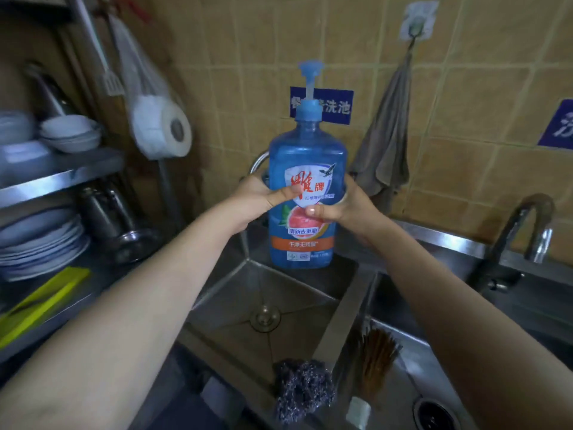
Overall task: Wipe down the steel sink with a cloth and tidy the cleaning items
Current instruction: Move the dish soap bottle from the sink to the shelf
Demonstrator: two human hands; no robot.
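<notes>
head cam: detergent bottle (pixel 305 197) is upright, long axis vertical, pump on top, at the back edge of the steel sink (pixel 310 293); base on the ledge or just over it, can't tell. left hand (pixel 259 195) & right hand (pixel 348 207) wrap it from either side, thumbs across the label, both equally near. cloth (pixel 387 150) hangs on a wall hook behind the sink, up & right of the hands. sink's l basin shows its drain (pixel 265 318), scourer (pixel 302 387) on the front rim; r basin holds a chopstick bundle (pixel 376 361).

Left basin (pixel 294 293) open down to drain (pixel 265 318), w/ detergent bottle (pixel 305 193) blocking back rim, scrubber (pixel 303 389) on front edge, chopsticks (pixel 376 360) in rt basin (pixel 403 386) just beside divider (pixel 345 308), tap (pixel 524 231) further rt.
</notes>
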